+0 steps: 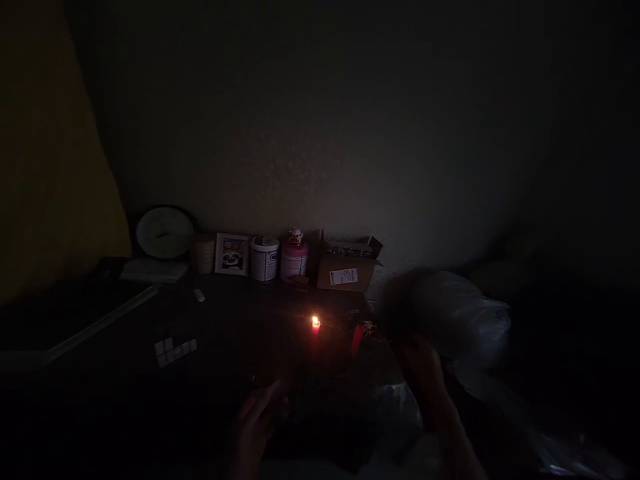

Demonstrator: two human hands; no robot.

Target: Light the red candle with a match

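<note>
A lit red candle (315,329) stands upright on the dark table (235,320), its flame the main light. To its right is a second red candle (357,340), slightly tilted and unlit, beside a small bunch of thin, pale strands (369,327). My left hand (261,408) is low and in front of the lit candle, its fingers drawn together; a tiny bright spot shows near the fingertips, but what they hold is too dark to make out. My right hand (424,365) is right of the second candle, fingers curled in shadow around something I cannot make out.
Along the wall are a round white object (165,232), a framed panda picture (231,255), a white tub (265,259), a pink tub (294,262) topped by a figurine, and an open cardboard box (346,272). Small pale blocks (175,351) lie left; a plastic bag (460,317) bulges right.
</note>
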